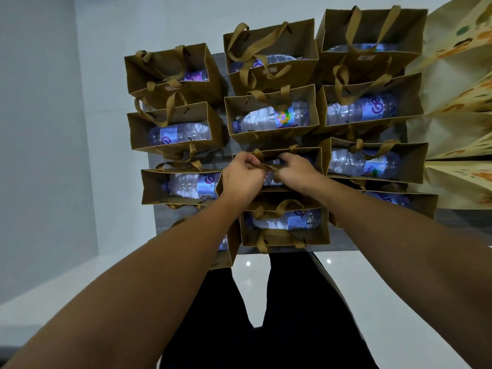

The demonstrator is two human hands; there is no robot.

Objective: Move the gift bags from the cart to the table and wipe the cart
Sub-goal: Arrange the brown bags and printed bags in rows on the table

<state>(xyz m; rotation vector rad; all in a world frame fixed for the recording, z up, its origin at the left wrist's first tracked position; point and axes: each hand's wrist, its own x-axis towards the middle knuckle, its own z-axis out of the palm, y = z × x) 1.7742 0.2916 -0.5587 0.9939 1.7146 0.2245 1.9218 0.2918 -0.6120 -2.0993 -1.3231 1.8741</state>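
Both your hands are pinching the ribbon handles of the same brown gift bag [290,166], the third one back in the middle column. Your left hand [241,178] has its fingers curled around the handle loop on its side, and your right hand [295,170] is curled around the ribbon across the bag's mouth. So neither hand is spread; both are closed on that bag.

Nearest to you there's another bag [285,226] with a water bottle [286,220] lying inside, sitting right at the front edge of the grey surface [170,222] they all stand on. I'd guess that's the cart, though you can't see enough of it to be sure. Bags sit just beside your grip on both sides, and further back there are two more rows, all packed close and mostly touching. Off to the right is a stack of pale printed bags [458,107].

Looks like you're at the pick-up step, with lots of bags left and wiping not started. For the next move, I'd say lift straight up. The neighbours are tight against it and their loose handles could snag. The bottle is lying loose in there, so keep the bag level or it'll roll to one end.
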